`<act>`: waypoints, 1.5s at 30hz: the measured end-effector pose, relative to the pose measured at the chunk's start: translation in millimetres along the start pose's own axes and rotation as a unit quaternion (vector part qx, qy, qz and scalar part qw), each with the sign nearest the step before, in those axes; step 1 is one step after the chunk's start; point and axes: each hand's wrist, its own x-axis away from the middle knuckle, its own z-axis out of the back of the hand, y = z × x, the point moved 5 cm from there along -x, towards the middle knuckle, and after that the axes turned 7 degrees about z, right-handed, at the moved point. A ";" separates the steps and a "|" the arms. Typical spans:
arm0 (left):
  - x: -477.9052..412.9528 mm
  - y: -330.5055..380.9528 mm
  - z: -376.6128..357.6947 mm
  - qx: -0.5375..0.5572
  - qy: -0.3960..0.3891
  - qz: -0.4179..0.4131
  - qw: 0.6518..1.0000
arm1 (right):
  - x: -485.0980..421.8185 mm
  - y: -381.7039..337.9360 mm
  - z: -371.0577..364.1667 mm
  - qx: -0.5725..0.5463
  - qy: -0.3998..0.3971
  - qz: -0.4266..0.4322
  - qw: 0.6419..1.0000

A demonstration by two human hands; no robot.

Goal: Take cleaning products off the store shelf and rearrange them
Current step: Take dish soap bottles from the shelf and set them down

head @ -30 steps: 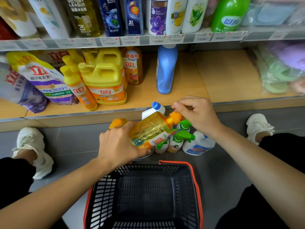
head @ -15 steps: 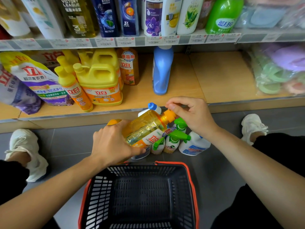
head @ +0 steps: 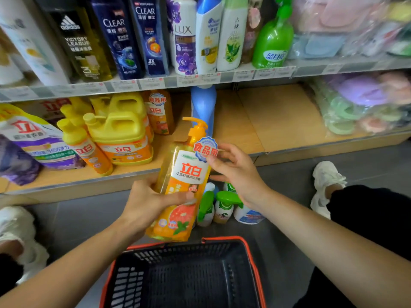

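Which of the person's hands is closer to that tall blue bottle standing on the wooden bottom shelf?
The right hand. It sits just below and right of the tall blue bottle, fingers at the orange pump bottle's label; the left hand grips that bottle lower down.

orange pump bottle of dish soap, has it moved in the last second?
Yes. The orange pump bottle of dish soap has swung from lying sideways to upright, its pump now in front of the blue bottle on the wooden shelf.

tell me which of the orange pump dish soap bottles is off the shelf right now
The orange pump bottle held upright over the basket, left hand gripping its body, right hand at its round tag. Its twin stands on the lower shelf.
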 end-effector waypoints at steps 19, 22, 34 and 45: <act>-17.6 58.9 -35.3 0.109 -0.139 -0.160 0.971 | 6.0 -18.3 9.4 -0.213 -0.094 -0.017 0.972; -11.5 61.6 -40.7 0.092 -0.175 -0.185 0.963 | 6.3 -20.0 11.8 -0.229 -0.098 -0.015 0.968; -8.2 62.0 -41.2 0.045 -0.186 -0.144 0.971 | 11.0 -13.1 8.3 -0.203 -0.022 -0.051 0.978; -12.0 53.7 -17.2 0.179 -0.256 -0.067 0.948 | 16.6 -35.5 19.2 0.127 -0.094 0.181 0.971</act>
